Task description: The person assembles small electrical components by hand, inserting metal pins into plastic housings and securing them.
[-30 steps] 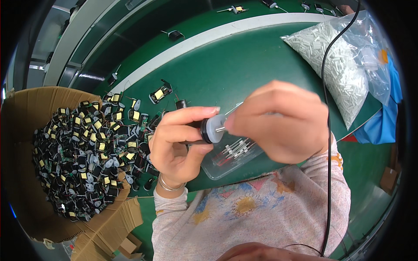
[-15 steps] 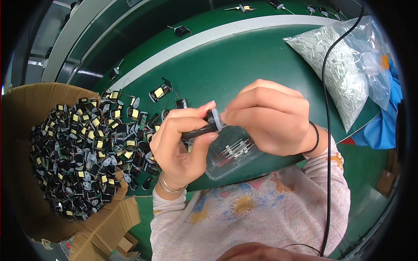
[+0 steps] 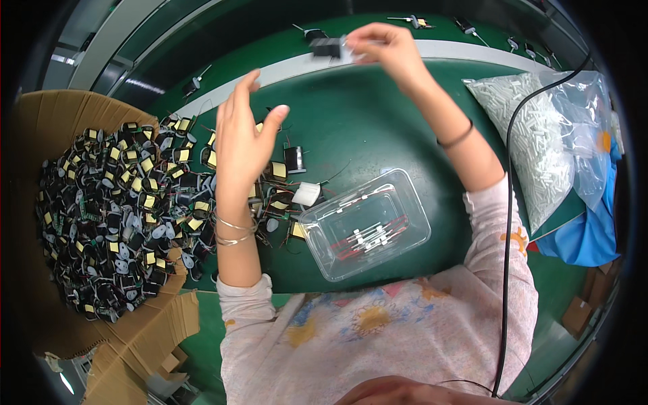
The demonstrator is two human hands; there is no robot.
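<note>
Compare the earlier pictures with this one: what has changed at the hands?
The left hand has let go of the black cylindrical part, opened and moved forward and to the left. The right hand, now holding what looks like the same part, blurred, has swung forward, away from the body. The clear plastic tray, the bag of white tubes and the cardboard box stayed where they were.

And the left hand (image 3: pixel 243 145) has let go, swinging out toward the heap, fingers now spread! The right hand (image 3: pixel 385 50) has shot across to the pale strip (image 3: pixel 466 52), taking the black part (image 3: pixel 327 48) along, apparently in a fingertip grip, though blur muddies it. Behind them the clear tray (image 3: pixel 413 219), half covered moments ago, comes fully into view!
</note>
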